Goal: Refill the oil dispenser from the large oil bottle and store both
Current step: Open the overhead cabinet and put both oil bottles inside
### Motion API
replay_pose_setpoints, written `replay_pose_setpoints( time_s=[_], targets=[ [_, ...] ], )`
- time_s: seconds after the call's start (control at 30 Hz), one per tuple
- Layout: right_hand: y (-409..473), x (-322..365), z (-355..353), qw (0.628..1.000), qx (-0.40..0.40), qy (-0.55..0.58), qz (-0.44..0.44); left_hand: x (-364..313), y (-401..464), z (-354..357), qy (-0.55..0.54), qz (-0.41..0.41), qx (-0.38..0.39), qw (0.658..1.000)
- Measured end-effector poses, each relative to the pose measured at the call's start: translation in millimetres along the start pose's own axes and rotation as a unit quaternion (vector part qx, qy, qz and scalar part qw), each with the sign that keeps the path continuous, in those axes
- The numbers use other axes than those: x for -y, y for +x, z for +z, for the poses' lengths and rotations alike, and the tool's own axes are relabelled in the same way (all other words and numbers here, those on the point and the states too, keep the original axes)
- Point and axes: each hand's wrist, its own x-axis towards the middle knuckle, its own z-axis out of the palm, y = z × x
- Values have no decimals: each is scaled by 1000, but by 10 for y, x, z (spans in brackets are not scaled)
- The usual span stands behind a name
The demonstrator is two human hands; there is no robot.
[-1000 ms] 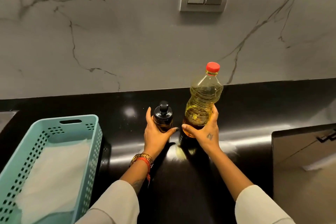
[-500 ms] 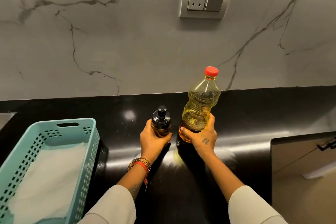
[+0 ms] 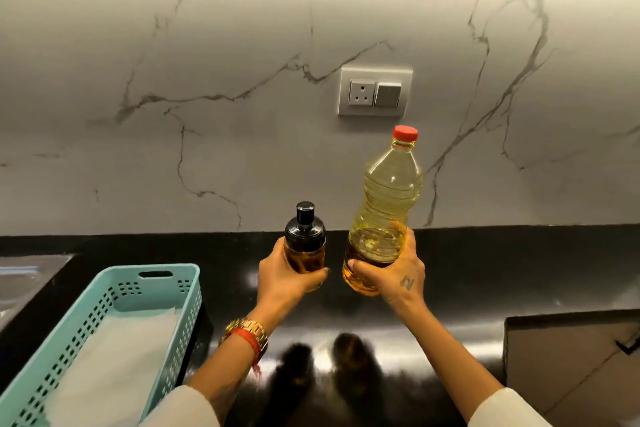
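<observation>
My left hand (image 3: 284,279) grips the small glass oil dispenser (image 3: 305,241), which has a black pump top and amber oil inside. It is lifted above the black counter (image 3: 485,274). My right hand (image 3: 394,279) grips the lower part of the large clear oil bottle (image 3: 388,198), full of yellow oil and closed with a red cap (image 3: 405,134). That bottle is also held off the counter, tilted slightly to the right. Both containers stay upright and side by side, close but apart.
A teal perforated basket (image 3: 162,326) lined with white paper sits on the counter at lower left. A marble wall with a socket and switch plate (image 3: 375,92) rises behind. A brown cabinet door (image 3: 571,357) shows at lower right, a steel sink edge (image 3: 24,274) at far left.
Both hands have lifted the dispenser and the large bottle off the counter, where they stood before. The view has tilted upward, showing more wall.
</observation>
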Motion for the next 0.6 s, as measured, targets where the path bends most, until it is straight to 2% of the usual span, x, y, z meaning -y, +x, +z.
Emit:
replay_pose_setpoints(
  time_s=[0.37,0.6],
  targets=[
    [234,1114,-851,993,31,67,-95,-1467,-69,-602,-6,67,36,997],
    [464,2126,-1479,977,61,137,-154,-2627,-129,-1006,-32,137,109,984]
  ],
)
